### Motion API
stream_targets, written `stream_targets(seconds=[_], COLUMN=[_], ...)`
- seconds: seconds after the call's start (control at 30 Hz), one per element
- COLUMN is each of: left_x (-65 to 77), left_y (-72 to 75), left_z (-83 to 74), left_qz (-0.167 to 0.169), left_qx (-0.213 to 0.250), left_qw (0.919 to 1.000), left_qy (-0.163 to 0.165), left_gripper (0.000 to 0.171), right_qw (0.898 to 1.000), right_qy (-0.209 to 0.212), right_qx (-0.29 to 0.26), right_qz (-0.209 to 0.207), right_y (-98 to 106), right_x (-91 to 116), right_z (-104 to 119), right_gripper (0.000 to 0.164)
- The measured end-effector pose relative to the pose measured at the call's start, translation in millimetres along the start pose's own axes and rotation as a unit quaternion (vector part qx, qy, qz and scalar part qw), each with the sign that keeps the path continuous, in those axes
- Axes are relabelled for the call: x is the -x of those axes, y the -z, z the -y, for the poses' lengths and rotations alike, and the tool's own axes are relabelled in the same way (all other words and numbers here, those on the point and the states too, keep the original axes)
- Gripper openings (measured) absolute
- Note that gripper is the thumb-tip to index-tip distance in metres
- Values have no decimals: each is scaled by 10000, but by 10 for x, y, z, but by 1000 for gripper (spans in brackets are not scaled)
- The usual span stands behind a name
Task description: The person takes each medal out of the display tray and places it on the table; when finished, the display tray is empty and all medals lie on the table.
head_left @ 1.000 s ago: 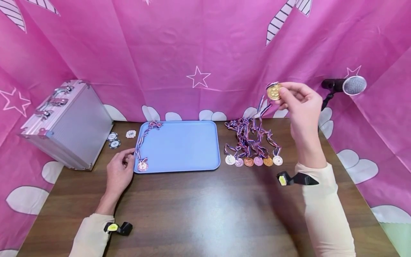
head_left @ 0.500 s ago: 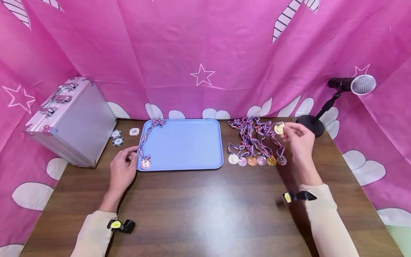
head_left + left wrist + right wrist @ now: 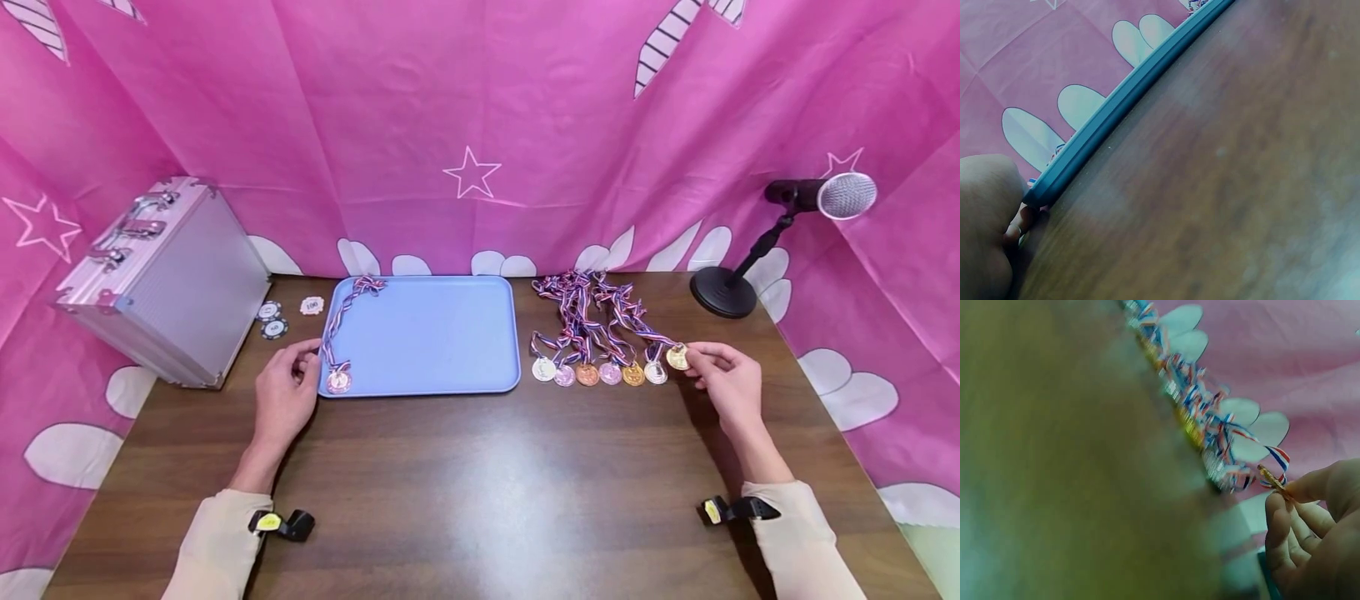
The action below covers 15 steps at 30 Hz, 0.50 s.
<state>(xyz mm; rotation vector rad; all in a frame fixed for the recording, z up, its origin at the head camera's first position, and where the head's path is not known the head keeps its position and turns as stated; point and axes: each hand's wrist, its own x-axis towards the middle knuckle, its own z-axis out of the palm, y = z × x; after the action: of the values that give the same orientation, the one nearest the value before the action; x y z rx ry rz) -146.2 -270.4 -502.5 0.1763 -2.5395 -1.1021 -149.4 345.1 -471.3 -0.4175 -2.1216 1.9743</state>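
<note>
The right hand [image 3: 726,383] pinches a gold medal [image 3: 678,357] between thumb and fingers, low over the brown table [image 3: 480,483]. The gold medal sits at the right end of a row of medals [image 3: 597,372], just beside the last one, and its striped ribbon runs back into the pile of ribbons [image 3: 592,308] behind the row. From the wrist view, the medal [image 3: 1274,482] is seen edge-on at the fingertips [image 3: 1277,503]. The left hand [image 3: 285,396] rests on the table at the left edge of the blue tray [image 3: 435,333], with loosely bent fingers touching the rim and holding nothing. One medal with a ribbon [image 3: 338,381] lies in the tray's near left corner, close to that hand. A silver case [image 3: 161,283] stands far left, with three poker chips [image 3: 273,317] beside it. A microphone [image 3: 821,197] stands on the far right.
</note>
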Motion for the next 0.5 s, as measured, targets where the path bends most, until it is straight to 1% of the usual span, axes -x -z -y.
stream_targets(seconds=[0.07,0.2,0.23,0.37,0.43,0.5], left_x=[6,6,5,-3,-2,-3], left_y=[1,-9,-11,-12,-10,-9], left_z=[-1,5,7,12,11,12], left_qz=[-6,-25,-31,-19,2,26], left_qx=[-2,0,5,3,4,-8], left_qw=[10000,10000,10000,10000,10000,9999], left_qy=[18,19,24,64,91,110], left_gripper=[31,30,30,30,31,31], right_qw=[9990,9950,9943,9887,9843,9797], right_qy=[4,7,27,201,308,392], right_qx=[437,994,1059,1483,1736,1964], right_qz=[3,-61,-82,-107,-113,-125], right_y=[39,79,81,82,81,77], right_x=[-3,-6,-7,-2,3,13], right_z=[-48,-107,-115,-156,-182,-208], right_gripper=[19,8,10,28,32,32])
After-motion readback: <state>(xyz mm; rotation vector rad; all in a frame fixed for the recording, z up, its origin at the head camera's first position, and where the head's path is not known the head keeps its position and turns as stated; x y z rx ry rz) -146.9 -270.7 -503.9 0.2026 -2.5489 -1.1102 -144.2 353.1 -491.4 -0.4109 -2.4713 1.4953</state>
